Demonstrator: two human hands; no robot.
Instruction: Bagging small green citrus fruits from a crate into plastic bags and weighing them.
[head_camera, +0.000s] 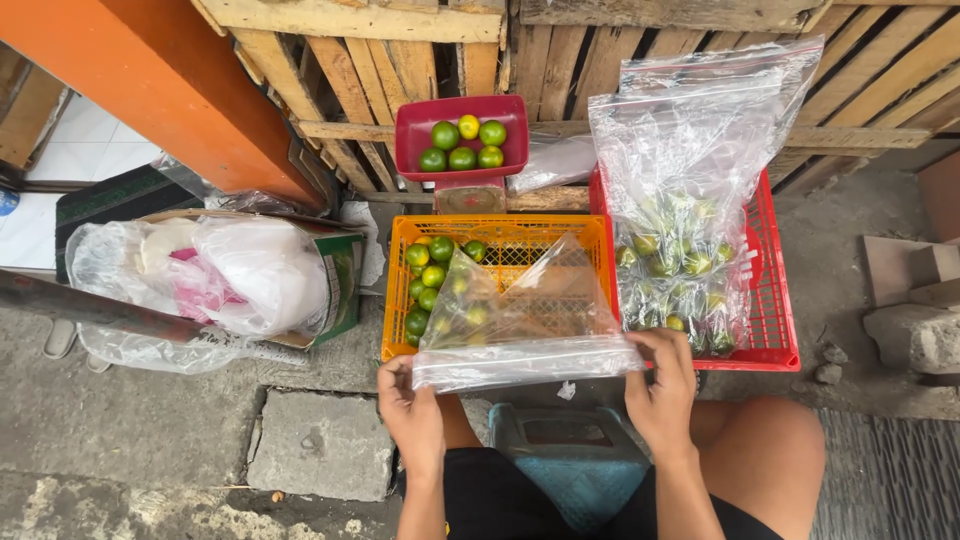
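Over the orange crate (400, 300) we are pinching the empty clear bag (520, 330) by its mouth, left hand (412, 408) and right hand (662, 388) fingers pressed on the slippery rim, risking one corner slipping loose.

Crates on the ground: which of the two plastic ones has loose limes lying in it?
The orange plastic crate, just ahead of both hands, has loose green limes along its left side. The red plastic crate to its right holds only bagged limes.

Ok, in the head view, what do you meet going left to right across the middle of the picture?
White plastic bags in a cardboard box → orange crate with limes → clear zip bag held by left hand and right hand → red crate holding bagged limes → stone block.
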